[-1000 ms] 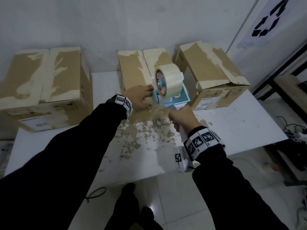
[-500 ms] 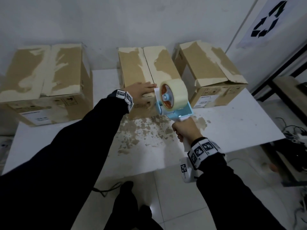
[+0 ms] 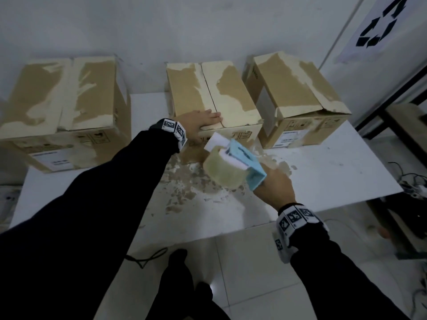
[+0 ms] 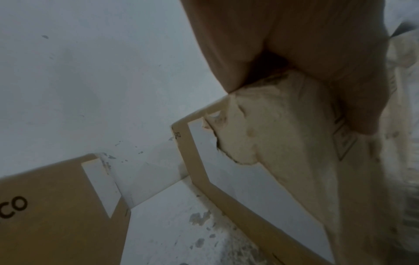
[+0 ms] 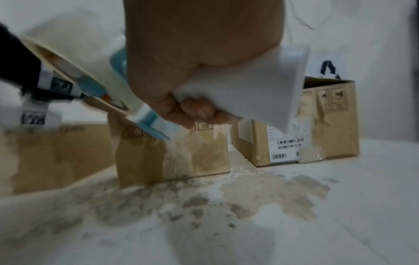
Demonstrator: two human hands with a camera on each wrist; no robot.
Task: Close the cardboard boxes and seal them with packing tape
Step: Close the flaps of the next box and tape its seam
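Three brown cardboard boxes stand at the back of the white table (image 3: 335, 172). My left hand (image 3: 203, 121) lies flat on the front edge of the middle box (image 3: 208, 88), fingers straight across the seam between its two closed flaps; up close the hand (image 4: 294, 44) presses that box's corner (image 4: 272, 143). My right hand (image 3: 272, 183) grips the handle of a blue tape dispenser (image 3: 242, 155), tipped over with its clear tape roll (image 3: 221, 174) hanging low just in front of the middle box (image 5: 172, 156). Fingers (image 5: 197, 109) curl round the white handle (image 5: 260, 93).
The left box (image 3: 62, 107) and right box (image 3: 293, 88) flank the middle one, flaps down. Torn paper residue (image 3: 184, 192) marks the table in front. A wall runs close behind. Cables and a dark shelf frame (image 3: 411, 181) sit off the table's right edge.
The dispenser has tipped from upright to roll-down and dropped lower, toward the box's front face. My left hand stays pressed on the middle box's flaps.
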